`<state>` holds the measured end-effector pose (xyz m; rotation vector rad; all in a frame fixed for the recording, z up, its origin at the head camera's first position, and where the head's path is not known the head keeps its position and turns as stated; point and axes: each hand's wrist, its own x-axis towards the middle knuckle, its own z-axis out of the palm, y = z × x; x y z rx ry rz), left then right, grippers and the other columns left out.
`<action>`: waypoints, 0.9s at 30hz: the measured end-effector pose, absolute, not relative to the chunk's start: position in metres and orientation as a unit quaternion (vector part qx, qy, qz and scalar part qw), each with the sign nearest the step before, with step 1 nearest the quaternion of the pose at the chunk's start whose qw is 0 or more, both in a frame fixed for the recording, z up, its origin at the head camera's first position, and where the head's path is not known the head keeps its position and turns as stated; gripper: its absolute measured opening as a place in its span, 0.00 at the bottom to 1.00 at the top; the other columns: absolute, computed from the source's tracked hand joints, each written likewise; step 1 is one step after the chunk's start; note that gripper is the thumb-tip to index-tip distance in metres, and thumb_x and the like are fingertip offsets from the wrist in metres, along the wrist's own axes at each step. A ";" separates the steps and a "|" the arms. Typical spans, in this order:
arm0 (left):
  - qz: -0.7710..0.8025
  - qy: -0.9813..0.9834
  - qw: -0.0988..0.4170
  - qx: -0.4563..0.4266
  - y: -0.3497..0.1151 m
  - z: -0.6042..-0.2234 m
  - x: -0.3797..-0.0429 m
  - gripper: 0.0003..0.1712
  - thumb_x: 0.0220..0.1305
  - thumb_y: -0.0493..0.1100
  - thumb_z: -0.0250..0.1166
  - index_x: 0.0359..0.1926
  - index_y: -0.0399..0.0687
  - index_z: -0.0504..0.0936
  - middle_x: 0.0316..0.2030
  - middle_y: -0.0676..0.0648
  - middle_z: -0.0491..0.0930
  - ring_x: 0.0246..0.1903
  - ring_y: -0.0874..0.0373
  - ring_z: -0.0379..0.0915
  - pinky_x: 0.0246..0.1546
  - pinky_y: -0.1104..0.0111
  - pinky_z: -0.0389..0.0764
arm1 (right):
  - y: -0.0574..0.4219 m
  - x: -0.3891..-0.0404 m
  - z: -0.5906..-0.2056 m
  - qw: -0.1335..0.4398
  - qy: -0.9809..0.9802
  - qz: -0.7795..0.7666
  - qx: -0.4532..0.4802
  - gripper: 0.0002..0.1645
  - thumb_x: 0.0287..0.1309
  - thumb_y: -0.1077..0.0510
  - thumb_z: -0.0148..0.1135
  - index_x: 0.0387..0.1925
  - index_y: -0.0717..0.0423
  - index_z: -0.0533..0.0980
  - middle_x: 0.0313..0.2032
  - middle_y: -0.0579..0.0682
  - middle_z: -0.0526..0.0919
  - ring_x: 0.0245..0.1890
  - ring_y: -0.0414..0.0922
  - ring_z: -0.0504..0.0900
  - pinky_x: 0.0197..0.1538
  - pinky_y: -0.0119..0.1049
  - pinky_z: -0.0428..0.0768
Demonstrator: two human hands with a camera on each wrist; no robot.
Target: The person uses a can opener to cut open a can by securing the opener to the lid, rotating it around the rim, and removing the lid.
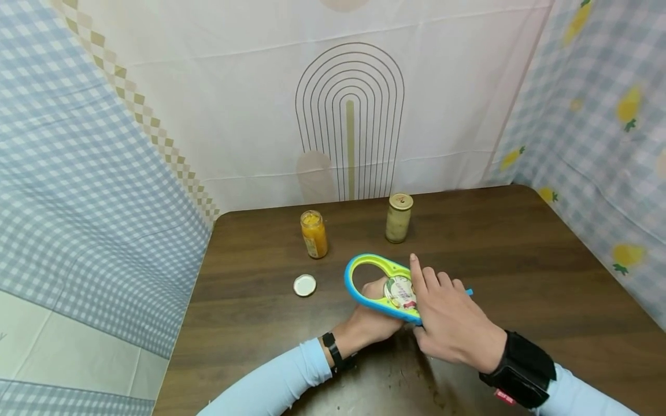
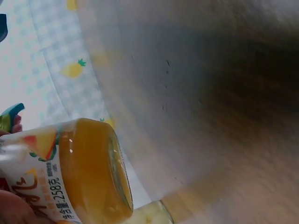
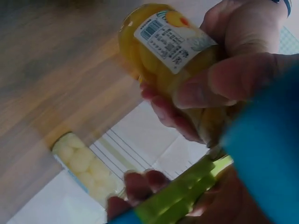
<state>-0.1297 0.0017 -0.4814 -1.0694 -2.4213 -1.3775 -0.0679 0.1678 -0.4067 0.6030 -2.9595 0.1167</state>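
My left hand (image 1: pixel 372 320) grips a glass jar of yellow fruit in syrup (image 3: pixel 154 60), its label facing outward. The jar is tipped, its base (image 2: pixel 100 168) pointing away from the hand in the left wrist view. A blue and lime-green jar opener (image 1: pixel 364 263) sits round the jar's printed lid (image 1: pixel 399 292), with the toothed green inner edge (image 3: pixel 182 191) at the lid end. My right hand (image 1: pixel 454 320) holds the opener on its right side, index finger stretched along it. In the head view the opener and right hand hide most of the jar.
An open jar of orange-yellow food (image 1: pixel 314 236) stands at the back left of the wooden table (image 1: pixel 250 323), a white lid (image 1: pixel 304 285) lying in front of it. A lidded jar of pale round fruit (image 1: pixel 398 219) stands at the back. Patterned cloths (image 1: pixel 250 115) hang behind the table.
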 end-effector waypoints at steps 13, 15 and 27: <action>-0.481 -0.807 0.084 -0.332 0.003 -0.488 -0.129 0.29 0.54 0.41 0.78 0.57 0.46 0.80 0.48 0.49 0.87 0.49 0.66 0.81 0.51 0.76 0.81 | 0.162 -0.076 -0.414 0.070 -0.978 0.064 0.183 0.41 0.37 0.58 0.59 0.58 0.71 0.65 0.37 0.57 0.72 0.28 0.49 0.67 0.31 0.41 0.69; -0.469 -0.814 0.087 -0.332 0.003 -0.487 -0.129 0.29 0.54 0.42 0.78 0.57 0.46 0.80 0.48 0.49 0.87 0.49 0.67 0.82 0.50 0.77 0.81 | 0.163 -0.077 -0.415 0.081 -0.976 0.076 0.187 0.37 0.34 0.59 0.59 0.53 0.67 0.66 0.33 0.54 0.70 0.26 0.47 0.65 0.29 0.39 0.69; -0.388 -0.843 0.072 -0.366 -0.005 -0.475 -0.136 0.27 0.56 0.52 0.77 0.55 0.50 0.83 0.44 0.54 0.88 0.44 0.70 0.82 0.46 0.80 0.80 | 0.173 -0.081 -0.421 0.122 -0.963 0.121 0.209 0.45 0.31 0.57 0.64 0.58 0.67 0.68 0.37 0.53 0.75 0.28 0.43 0.71 0.26 0.35 0.72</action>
